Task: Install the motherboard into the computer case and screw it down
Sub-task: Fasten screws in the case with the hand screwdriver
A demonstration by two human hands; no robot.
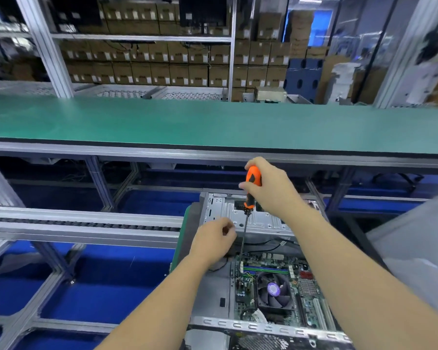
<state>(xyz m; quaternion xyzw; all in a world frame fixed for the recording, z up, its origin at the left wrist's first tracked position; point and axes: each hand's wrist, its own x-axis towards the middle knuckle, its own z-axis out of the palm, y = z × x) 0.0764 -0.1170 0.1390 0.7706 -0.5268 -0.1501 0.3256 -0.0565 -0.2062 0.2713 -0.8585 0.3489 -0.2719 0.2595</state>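
My right hand fingers grip the orange-handled screwdriver upright over the green motherboard in the grey metal case; left hand fingers curled closed beside its shaft.

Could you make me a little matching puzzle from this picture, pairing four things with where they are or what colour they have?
Things:
1. screwdriver
2. left hand
3. CPU fan
4. long workbench top

Descriptions:
A. green, stretching across behind the computer case
B. orange and black handle, gripped by the right hand
C. sitting on the motherboard, purple label at its middle
D. fingers pinched beside the thin metal shaft

Pairs: 1-B, 2-D, 3-C, 4-A
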